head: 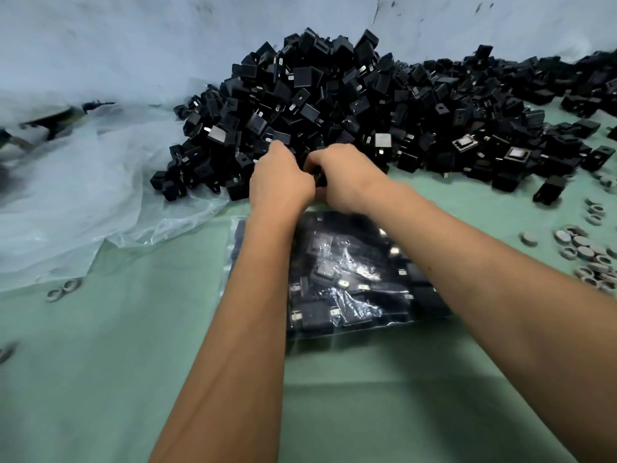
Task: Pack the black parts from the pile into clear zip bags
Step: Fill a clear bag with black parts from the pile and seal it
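A big pile of black box-shaped parts [334, 101] with small metal tabs lies against the wall, spreading to the right. In front of it a clear zip bag [350, 279] filled with black parts lies flat on the green table, partly under my forearms. My left hand [280, 182] and my right hand [347, 175] meet at the pile's front edge, just past the bag's far end. Both have curled fingers, and black parts [317, 173] show between them. What each hand grips exactly is hidden by the knuckles.
Crumpled clear plastic sheeting [83, 202] covers the table's left side. Several small grey rings [587, 255] lie scattered at the right, and a few rings [63, 290] at the left. A lone black part [551, 188] sits off the pile. The green table [133, 362] fills the foreground.
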Demonstrator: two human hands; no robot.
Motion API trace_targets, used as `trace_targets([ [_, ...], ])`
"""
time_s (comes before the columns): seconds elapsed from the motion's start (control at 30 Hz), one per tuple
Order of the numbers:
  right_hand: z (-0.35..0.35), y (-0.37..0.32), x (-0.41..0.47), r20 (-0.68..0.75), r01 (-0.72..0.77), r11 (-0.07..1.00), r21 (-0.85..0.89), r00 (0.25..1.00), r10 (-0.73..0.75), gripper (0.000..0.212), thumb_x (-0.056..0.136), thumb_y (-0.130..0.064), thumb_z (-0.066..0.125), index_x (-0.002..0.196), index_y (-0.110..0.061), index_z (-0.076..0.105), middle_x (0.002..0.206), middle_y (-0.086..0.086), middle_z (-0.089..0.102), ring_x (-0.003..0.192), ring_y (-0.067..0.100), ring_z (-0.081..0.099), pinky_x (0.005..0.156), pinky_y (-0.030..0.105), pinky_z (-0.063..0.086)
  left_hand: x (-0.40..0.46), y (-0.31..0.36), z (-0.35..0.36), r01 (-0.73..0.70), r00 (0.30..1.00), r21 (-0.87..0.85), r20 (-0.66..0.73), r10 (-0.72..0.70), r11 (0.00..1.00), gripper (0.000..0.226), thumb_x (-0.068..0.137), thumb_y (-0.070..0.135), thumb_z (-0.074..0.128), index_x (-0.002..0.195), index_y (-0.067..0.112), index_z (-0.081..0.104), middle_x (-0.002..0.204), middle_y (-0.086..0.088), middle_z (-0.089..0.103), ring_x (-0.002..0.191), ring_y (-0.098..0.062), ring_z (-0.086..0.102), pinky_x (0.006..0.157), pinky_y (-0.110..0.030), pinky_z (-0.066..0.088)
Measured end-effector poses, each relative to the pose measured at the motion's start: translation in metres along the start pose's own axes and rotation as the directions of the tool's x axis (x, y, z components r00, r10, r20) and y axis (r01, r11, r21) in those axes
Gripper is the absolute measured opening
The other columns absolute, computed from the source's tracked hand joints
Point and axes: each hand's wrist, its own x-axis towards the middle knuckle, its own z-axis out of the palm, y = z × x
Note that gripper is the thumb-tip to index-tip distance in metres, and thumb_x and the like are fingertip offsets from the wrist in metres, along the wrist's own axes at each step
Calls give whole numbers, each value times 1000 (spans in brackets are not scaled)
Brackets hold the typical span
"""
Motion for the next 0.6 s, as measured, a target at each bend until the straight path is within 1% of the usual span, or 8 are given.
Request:
trace_targets([
  [0.1, 11, -1, 6, 4, -31, 999, 16, 1000, 31, 40, 86, -24, 76, 122, -22, 61, 114, 11, 65, 101, 35, 63, 78, 37, 51, 2, 0, -3, 41, 997, -15, -58, -41, 999, 38, 85, 5, 52, 122, 8, 52, 119, -11, 63, 111, -33, 57, 84, -36, 43],
  [0.17, 14, -1, 5, -40, -30, 999, 31, 999, 31, 34, 86, -21, 75, 116, -19, 59, 108, 11, 64, 95, 36, 63, 72, 37, 48, 1, 1, -4, 47, 995, -27, -82, -49, 999, 38, 84, 5, 53, 122, 8, 52, 118, -11, 63, 111, -33, 57, 86, -38, 45],
  [0.27, 10, 2, 0, -75, -43, 995, 90, 996, 50, 26, 84, -14, 72, 106, -19, 60, 104, 8, 64, 94, 34, 63, 77, 39, 54, -4, 6, -6, 14, 994, -48, -109, -19, 999, 37, 79, 4, 52, 116, 10, 53, 114, -9, 63, 110, -32, 56, 92, -41, 48],
  [0.33, 2, 10, -8, -155, -80, 981, 180, 982, 108, 28, 81, -12, 70, 106, -21, 61, 98, 3, 65, 93, 29, 64, 79, 37, 55, -8, 12, -3, -29, 993, -24, -114, 26, 999, 37, 77, 4, 53, 113, 12, 54, 114, -8, 64, 110, -32, 57, 96, -44, 48],
  [0.47, -21, 41, -46, -363, -101, 900, 424, 891, 272, 41, 82, -13, 68, 121, -23, 69, 82, -16, 58, 74, 4, 58, 76, 17, 46, -17, 26, 12, -169, 985, -25, -26, 168, 985, 32, 77, 7, 58, 107, 18, 63, 111, -3, 66, 107, -25, 61, 95, -41, 51],
  [0.5, -26, 51, -61, -387, -90, 869, 486, 870, 306, 40, 83, -13, 67, 121, -24, 71, 84, -17, 59, 72, 2, 58, 76, 18, 49, -20, 32, 17, -233, 972, -44, 17, 234, 971, 30, 78, 6, 59, 104, 19, 66, 110, -1, 67, 105, -22, 62, 94, -40, 52],
  [0.57, -32, 67, -91, -399, -45, 780, 624, 840, 368, 36, 85, -9, 69, 116, -27, 74, 91, -11, 66, 73, 12, 65, 69, 27, 55, -26, 41, 29, -393, 906, -78, 136, 401, 916, 26, 82, 5, 63, 101, 21, 71, 108, 0, 68, 103, -19, 63, 94, -40, 53],
  [0.6, -33, 75, -106, -401, -16, 724, 690, 824, 400, 36, 85, -5, 70, 112, -27, 74, 94, -6, 70, 75, 17, 68, 64, 28, 54, -31, 46, 35, -466, 855, -90, 208, 474, 880, 25, 85, 6, 65, 102, 22, 73, 110, 0, 67, 103, -18, 63, 95, -39, 52],
])
